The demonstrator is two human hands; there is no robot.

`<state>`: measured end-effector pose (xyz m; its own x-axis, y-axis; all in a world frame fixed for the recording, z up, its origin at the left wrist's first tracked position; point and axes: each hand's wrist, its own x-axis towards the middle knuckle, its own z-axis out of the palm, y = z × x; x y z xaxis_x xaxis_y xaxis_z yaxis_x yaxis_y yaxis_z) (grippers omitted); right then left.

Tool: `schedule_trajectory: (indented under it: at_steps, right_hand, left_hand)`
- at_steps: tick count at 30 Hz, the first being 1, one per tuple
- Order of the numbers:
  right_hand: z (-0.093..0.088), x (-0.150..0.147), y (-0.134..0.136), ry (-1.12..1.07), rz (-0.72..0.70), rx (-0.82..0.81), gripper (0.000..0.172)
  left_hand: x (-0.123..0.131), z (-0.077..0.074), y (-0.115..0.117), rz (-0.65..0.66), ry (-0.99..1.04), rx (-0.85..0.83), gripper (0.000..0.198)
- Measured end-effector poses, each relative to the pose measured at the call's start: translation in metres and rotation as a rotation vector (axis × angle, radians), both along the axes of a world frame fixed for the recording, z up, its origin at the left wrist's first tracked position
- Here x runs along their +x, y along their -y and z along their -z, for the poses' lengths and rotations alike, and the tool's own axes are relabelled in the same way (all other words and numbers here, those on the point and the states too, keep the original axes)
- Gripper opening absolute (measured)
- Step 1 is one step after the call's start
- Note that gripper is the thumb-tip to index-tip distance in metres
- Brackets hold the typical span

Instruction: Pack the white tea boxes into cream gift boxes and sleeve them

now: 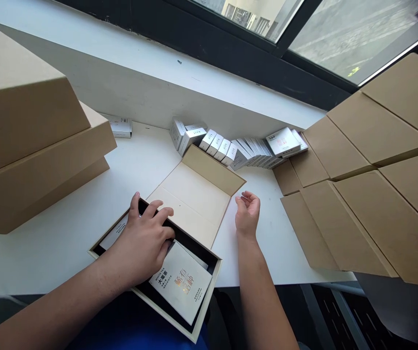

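Note:
A gift box (203,311) with a black interior lies tilted at the table's front edge, its cream lid (190,201) folded back flat. My left hand (146,238) reaches over the opening with fingers spread, thumb and index finger beside a white tea packet (183,282). That packet sits askew inside, on top of another pale packet only partly visible. A further white packet (116,233) shows at the left end, half covered by my hand. Right of the lid, my right hand (248,214) hovers with its fingers loosely curled; nothing shows in it.
Against the back wall, several small tea packets (223,148) stand in a leaning row, with a few lying on top at its right end. Another packet (121,127) lies at the back left. Large brown boxes (29,131) occupy the left, and stacked brown boxes (358,194) the right.

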<state>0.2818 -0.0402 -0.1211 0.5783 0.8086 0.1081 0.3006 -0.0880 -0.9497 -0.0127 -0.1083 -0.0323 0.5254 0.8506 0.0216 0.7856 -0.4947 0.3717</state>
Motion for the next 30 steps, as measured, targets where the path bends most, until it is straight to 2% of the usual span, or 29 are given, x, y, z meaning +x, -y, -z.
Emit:
schedule_trajectory:
  at_steps: [4,10,17,21,24,30]
  right_hand:
    - [0.001,0.000,-0.001,-0.008,-0.010,-0.035,0.050]
    - [0.001,-0.003,-0.002,-0.037,-0.095,-0.015,0.042]
    - [0.007,0.001,-0.003,-0.039,-0.113,0.097,0.042]
    - [0.008,0.003,-0.004,-0.045,-0.103,0.161,0.034]
    - [0.006,0.002,-0.006,-0.090,-0.079,0.219,0.032]
    - [-0.004,-0.003,-0.009,-0.156,-0.076,0.326,0.038]
  left_hand:
    - [-0.001,0.002,-0.001,0.035,0.030,-0.012,0.027]
    - [-0.001,0.004,-0.001,0.060,0.062,-0.022,0.031]
    - [-0.002,0.001,-0.001,0.059,0.052,-0.035,0.029]
    - [-0.003,0.000,-0.001,0.067,0.033,-0.033,0.026]
    - [-0.004,0.000,-0.001,0.067,0.034,-0.019,0.025]
    - [-0.002,0.001,0.000,0.039,0.029,0.014,0.018]
